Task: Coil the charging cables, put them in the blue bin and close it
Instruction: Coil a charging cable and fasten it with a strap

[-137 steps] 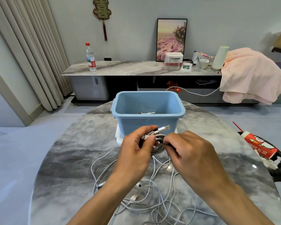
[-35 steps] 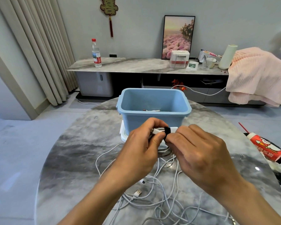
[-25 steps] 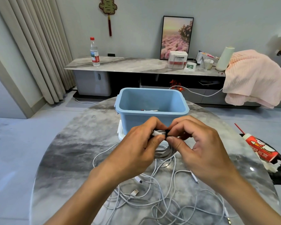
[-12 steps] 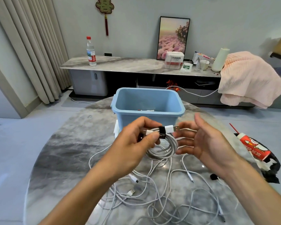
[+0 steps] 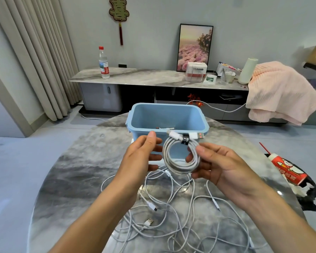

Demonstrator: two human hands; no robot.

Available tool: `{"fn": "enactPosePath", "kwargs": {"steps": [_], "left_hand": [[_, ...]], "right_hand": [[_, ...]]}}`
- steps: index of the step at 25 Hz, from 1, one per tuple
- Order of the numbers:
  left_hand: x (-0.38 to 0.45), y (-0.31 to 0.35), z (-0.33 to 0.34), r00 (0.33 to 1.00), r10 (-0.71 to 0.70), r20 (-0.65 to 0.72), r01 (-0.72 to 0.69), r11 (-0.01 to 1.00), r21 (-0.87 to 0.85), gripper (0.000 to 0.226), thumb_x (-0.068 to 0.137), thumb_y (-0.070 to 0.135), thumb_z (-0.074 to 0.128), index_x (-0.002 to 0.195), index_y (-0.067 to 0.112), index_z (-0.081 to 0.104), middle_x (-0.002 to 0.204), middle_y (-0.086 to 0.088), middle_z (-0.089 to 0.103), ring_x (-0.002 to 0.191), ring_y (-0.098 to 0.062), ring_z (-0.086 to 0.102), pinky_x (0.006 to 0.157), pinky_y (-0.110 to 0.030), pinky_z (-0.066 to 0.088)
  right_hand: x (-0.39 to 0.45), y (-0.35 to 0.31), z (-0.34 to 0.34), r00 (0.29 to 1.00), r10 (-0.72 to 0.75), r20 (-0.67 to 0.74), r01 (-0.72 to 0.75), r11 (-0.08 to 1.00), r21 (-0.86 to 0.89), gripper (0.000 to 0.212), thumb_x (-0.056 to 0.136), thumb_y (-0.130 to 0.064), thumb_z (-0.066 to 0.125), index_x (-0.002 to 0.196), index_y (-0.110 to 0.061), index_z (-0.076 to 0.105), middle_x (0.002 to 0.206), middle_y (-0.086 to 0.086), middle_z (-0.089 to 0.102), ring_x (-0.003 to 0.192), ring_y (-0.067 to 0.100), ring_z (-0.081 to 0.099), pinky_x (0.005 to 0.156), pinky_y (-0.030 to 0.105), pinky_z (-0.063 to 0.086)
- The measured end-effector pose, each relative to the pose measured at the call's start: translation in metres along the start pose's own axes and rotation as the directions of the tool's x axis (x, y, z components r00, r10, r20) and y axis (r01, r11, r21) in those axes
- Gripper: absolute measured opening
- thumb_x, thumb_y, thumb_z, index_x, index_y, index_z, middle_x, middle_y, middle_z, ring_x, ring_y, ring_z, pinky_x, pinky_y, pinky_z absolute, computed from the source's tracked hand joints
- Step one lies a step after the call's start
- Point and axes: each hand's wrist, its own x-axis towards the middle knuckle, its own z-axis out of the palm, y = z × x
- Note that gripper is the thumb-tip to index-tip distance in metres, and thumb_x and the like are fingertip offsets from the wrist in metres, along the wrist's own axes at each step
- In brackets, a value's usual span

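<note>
At the bottom of the frame a tangle of loose white cables (image 5: 171, 216) sprawls over the marble table (image 5: 71, 170), none of them wound yet. Just above it, at centre, my right hand (image 5: 224, 168) holds the coiled cable (image 5: 181, 156), thumb and fingers pinched on the right side of the loop; a black strap (image 5: 185, 139) binds its top beside the USB plug. My left hand (image 5: 144, 154) hovers just left of the coil, fingers relaxed and holding nothing. Half a second ago that was reversed: the left hand gripped the coil at the strap and the right was spread open beside it, so the bundle has passed across. Beyond the hands, upper centre, stands the blue bin (image 5: 167, 116), open, with something small already on its floor. I judge one cable is finished and ready to stow; the next move calls for lifting it over the near rim and letting go, then starting on the tangle. I cannot see a lid clearly.
</note>
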Motion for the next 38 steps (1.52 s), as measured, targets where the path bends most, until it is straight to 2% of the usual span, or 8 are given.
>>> {"fn": "enactPosePath", "kwargs": {"steps": [6, 12, 18, 24, 27, 29, 34, 38], "left_hand": [[0.001, 0.001, -0.001, 0.987, -0.074, -0.145, 0.064, 0.995, -0.078, 0.036, 0.098, 0.053, 0.039, 0.115, 0.030, 0.061, 0.121, 0.005, 0.063, 0.109, -0.013, 0.060, 0.091, -0.039, 0.051], [0.001, 0.006, -0.005, 0.989, -0.058, -0.133, 0.047, 0.995, -0.089, 0.027, 0.100, 0.048, 0.040, 0.107, 0.032, 0.060, 0.120, 0.004, 0.063, 0.109, -0.013, 0.061, 0.094, -0.041, 0.051], [0.000, 0.009, -0.008, 0.988, -0.064, -0.143, 0.051, 0.994, -0.093, 0.028, 0.101, 0.043, 0.044, 0.111, 0.025, 0.062, 0.116, 0.000, 0.066, 0.105, -0.016, 0.064, 0.090, -0.039, 0.051], [0.005, 0.007, -0.011, 0.983, -0.045, -0.180, 0.028, 0.995, -0.094, 0.029, 0.101, 0.042, 0.043, 0.110, 0.023, 0.063, 0.114, -0.001, 0.067, 0.104, -0.015, 0.064, 0.091, -0.040, 0.050], [0.006, 0.002, -0.007, 0.984, -0.034, -0.176, 0.026, 0.999, -0.046, 0.023, 0.101, 0.039, 0.045, 0.098, 0.027, 0.065, 0.107, 0.003, 0.068, 0.098, -0.011, 0.063, 0.090, -0.038, 0.049], [0.007, 0.000, -0.004, 0.983, 0.032, -0.179, -0.031, 0.999, 0.011, 0.018, 0.099, 0.035, 0.050, 0.095, 0.026, 0.066, 0.101, 0.007, 0.069, 0.095, -0.008, 0.063, 0.085, -0.032, 0.049], [0.009, -0.011, -0.006, 0.962, 0.263, -0.066, -0.205, 0.864, 0.459, 0.035, 0.090, 0.025, 0.066, 0.124, 0.026, 0.056, 0.119, 0.012, 0.060, 0.111, -0.007, 0.053, 0.094, -0.027, 0.043], [0.006, -0.013, 0.000, 0.977, 0.172, 0.125, -0.190, 0.971, 0.148, 0.030, 0.085, 0.014, 0.073, 0.111, 0.021, 0.062, 0.085, 0.000, 0.072, 0.077, -0.015, 0.066, 0.077, -0.031, 0.050]], "right_hand": [[0.054, -0.036, 0.024, 0.944, 0.125, -0.304, -0.035, 0.957, 0.286, 0.063, 0.078, -0.048, 0.069, 0.116, -0.002, 0.051, 0.118, 0.025, 0.061, 0.098, 0.031, 0.072, 0.076, 0.033, 0.061], [0.033, 0.018, -0.010, 0.911, 0.258, -0.322, -0.194, 0.956, 0.219, 0.023, 0.094, -0.015, 0.059, 0.109, 0.001, 0.062, 0.098, 0.021, 0.074, 0.074, 0.030, 0.073, 0.062, 0.033, 0.063], [0.042, 0.077, -0.023, 0.900, 0.042, -0.433, -0.282, 0.815, -0.506, 0.005, 0.088, -0.008, 0.065, 0.089, -0.012, 0.069, 0.083, 0.010, 0.072, 0.057, 0.021, 0.062, 0.055, 0.033, 0.052], [0.083, 0.139, -0.004, 0.968, -0.105, -0.228, -0.189, 0.292, -0.938, 0.040, 0.089, -0.025, 0.062, 0.128, -0.024, 0.053, 0.123, -0.005, 0.063, 0.115, 0.022, 0.058, 0.094, 0.035, 0.048], [0.103, 0.145, 0.002, 0.965, -0.078, -0.252, -0.207, 0.371, -0.906, 0.007, 0.089, -0.024, 0.065, 0.096, -0.023, 0.067, 0.094, -0.003, 0.069, 0.095, 0.021, 0.063, 0.077, 0.030, 0.048], [0.104, 0.128, 0.000, 0.979, -0.082, -0.187, -0.119, 0.514, -0.850, 0.020, 0.089, -0.026, 0.067, 0.072, -0.017, 0.065, 0.066, -0.009, 0.060, 0.068, 0.014, 0.057, 0.063, 0.029, 0.040], [0.068, 0.014, 0.013, 0.984, -0.172, 0.044, 0.167, 0.819, -0.549, 0.019, 0.094, -0.026, 0.061, 0.091, -0.013, 0.074, 0.051, 0.000, 0.049, 0.048, 0.014, 0.048, 0.052, 0.022, 0.043], [0.023, -0.024, 0.022, 0.966, -0.257, 0.009, 0.251, 0.938, -0.237, 0.024, 0.089, -0.030, 0.055, 0.091, -0.016, 0.074, 0.050, 0.002, 0.035, 0.041, 0.011, 0.023, 0.044, 0.028, 0.015]]}}
